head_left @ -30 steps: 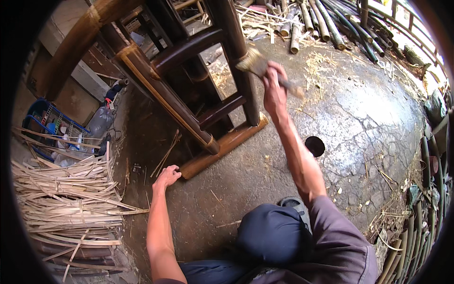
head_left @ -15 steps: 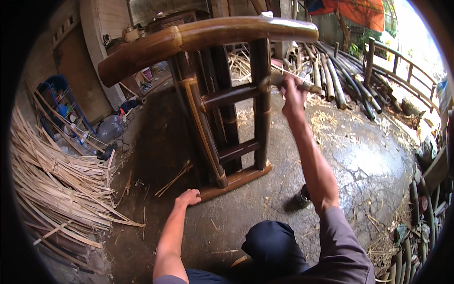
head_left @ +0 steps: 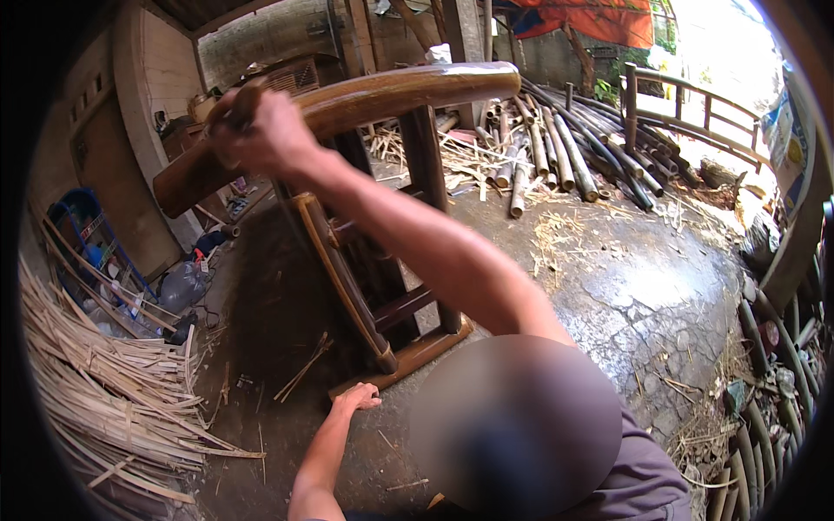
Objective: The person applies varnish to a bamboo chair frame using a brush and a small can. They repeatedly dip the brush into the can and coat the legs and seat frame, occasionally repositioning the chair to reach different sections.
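A brown, glossy bamboo furniture frame (head_left: 408,94) stands before me, with a thick curved rail across its top and posts joined by short crossbars. At its foot, my left hand (head_left: 358,398) has its fingers curled on the near edge of the bottom rail (head_left: 430,349). My right arm reaches across the frame to the left. My right hand (head_left: 274,130), smeared by motion, is closed round a brush (head_left: 247,106) at the left part of the top rail. The brush's bristles cannot be made out. A blurred round patch covers the area over my lap.
Split bamboo strips (head_left: 122,391) are heaped on the left, near a blue rack (head_left: 95,230) and a plastic bag (head_left: 182,286). Bamboo poles (head_left: 556,148) lie in a pile behind. More poles (head_left: 756,434) line the right edge. Straw litters the cracked concrete floor (head_left: 625,304).
My right hand has swung from the frame's right post leftward to the top rail's left part, brush still in it. My left hand stays at the bottom rail. The view has shifted right.
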`<action>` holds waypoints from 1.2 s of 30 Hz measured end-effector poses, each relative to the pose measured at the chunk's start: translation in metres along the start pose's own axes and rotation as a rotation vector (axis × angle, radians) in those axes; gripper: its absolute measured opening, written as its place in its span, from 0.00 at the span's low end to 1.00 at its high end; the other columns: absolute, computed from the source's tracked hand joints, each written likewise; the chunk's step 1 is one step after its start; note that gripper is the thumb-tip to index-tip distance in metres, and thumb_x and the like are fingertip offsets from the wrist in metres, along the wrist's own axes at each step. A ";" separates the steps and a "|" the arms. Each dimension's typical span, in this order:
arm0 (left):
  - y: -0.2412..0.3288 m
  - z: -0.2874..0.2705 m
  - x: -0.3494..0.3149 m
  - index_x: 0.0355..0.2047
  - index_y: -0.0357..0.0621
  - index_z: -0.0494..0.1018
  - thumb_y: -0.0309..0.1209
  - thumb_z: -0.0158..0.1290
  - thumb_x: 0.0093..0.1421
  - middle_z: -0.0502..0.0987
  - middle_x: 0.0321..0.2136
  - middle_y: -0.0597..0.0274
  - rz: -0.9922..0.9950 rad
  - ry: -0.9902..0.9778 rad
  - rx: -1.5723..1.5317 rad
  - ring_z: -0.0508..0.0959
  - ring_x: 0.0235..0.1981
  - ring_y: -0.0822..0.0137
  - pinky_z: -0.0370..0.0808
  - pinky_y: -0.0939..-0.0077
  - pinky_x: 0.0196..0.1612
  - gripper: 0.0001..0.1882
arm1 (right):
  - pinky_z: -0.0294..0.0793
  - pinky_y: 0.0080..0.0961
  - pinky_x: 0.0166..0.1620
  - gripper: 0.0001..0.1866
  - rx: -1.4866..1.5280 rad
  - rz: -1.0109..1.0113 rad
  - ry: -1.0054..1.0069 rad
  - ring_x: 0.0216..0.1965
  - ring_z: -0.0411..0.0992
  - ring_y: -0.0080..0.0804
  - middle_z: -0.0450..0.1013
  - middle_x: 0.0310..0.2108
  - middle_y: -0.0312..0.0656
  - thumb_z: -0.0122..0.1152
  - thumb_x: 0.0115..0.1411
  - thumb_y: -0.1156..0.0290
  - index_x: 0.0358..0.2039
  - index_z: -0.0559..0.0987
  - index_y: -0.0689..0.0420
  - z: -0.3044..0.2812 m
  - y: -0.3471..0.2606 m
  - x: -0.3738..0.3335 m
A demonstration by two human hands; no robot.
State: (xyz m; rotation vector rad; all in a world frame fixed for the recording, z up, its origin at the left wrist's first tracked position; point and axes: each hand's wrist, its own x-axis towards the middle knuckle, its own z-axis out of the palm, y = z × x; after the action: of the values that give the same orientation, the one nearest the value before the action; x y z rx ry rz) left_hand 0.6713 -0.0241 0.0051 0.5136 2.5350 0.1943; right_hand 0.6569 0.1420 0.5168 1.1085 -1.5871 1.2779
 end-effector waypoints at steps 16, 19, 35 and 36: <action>0.233 0.067 0.074 0.65 0.38 0.51 0.43 0.61 0.54 0.61 0.60 0.38 0.699 0.183 -0.202 0.64 0.60 0.45 0.62 0.61 0.64 0.45 | 0.75 0.28 0.35 0.19 -0.771 0.447 0.208 0.32 0.75 0.29 0.77 0.34 0.41 0.59 0.60 0.57 0.45 0.78 0.58 -0.438 0.113 -0.315; 0.279 0.110 0.105 0.68 0.38 0.33 0.47 0.66 0.48 0.50 0.65 0.36 0.730 0.264 -0.299 0.56 0.65 0.43 0.56 0.59 0.68 0.62 | 0.68 0.19 0.44 0.17 -0.352 0.965 0.354 0.40 0.68 0.20 0.72 0.38 0.34 0.60 0.62 0.58 0.45 0.76 0.57 -0.418 0.079 -0.432; 0.348 0.167 0.190 0.67 0.52 0.19 0.41 0.74 0.35 0.58 0.61 0.42 0.818 0.456 -0.965 0.63 0.61 0.46 0.61 0.54 0.65 0.78 | 0.70 0.26 0.52 0.16 -0.292 1.388 0.741 0.49 0.70 0.27 0.70 0.47 0.37 0.58 0.63 0.62 0.49 0.72 0.52 -0.365 -0.049 -0.541; 0.348 0.166 0.189 0.67 0.52 0.19 0.40 0.74 0.34 0.61 0.59 0.45 0.810 0.482 -0.937 0.65 0.59 0.47 0.63 0.53 0.64 0.78 | 0.70 0.25 0.51 0.16 -0.293 1.379 0.704 0.48 0.70 0.26 0.70 0.46 0.36 0.57 0.64 0.61 0.49 0.72 0.51 -0.364 -0.047 -0.540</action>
State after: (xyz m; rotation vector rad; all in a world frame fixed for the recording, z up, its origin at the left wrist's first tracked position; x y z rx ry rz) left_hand 0.7237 0.3758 -0.1425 1.1213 2.1158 1.8492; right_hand 0.8837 0.5738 0.0828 -0.8072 -1.8051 1.8210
